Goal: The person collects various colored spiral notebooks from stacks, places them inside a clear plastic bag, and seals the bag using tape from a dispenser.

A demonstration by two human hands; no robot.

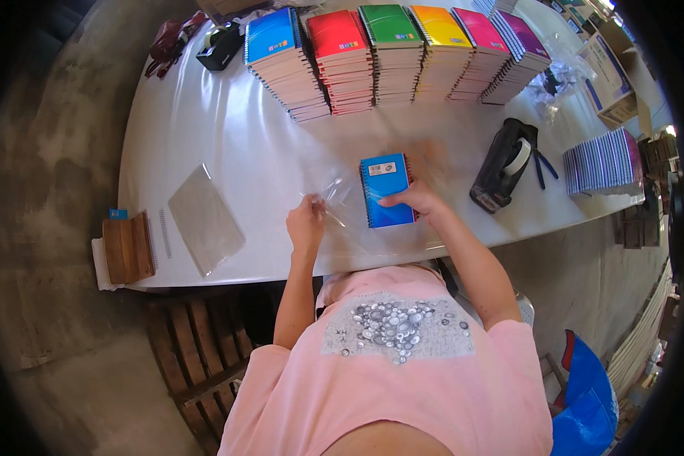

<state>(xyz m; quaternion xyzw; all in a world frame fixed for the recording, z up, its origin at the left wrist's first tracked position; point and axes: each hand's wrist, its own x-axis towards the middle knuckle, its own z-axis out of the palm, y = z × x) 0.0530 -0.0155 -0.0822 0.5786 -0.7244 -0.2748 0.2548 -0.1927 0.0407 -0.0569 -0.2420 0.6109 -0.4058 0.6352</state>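
Observation:
A small blue spiral notebook (386, 190) lies on the white table (228, 137), with my right hand (414, 199) gripping its lower right corner. My left hand (305, 222) pinches the edge of a clear plastic sleeve (338, 199) just left of the notebook. The sleeve is see-through and hard to make out; the notebook seems to rest partly over it.
Stacks of notebooks, blue (281, 61), red (343, 61), green (394, 49), yellow (441, 49), pink (480, 49) and purple (518, 53), line the far side. A black tape dispenser (503, 163) and another notebook stack (602, 161) stand right. A pile of clear sleeves (204, 219) and brown block (128, 248) lie left.

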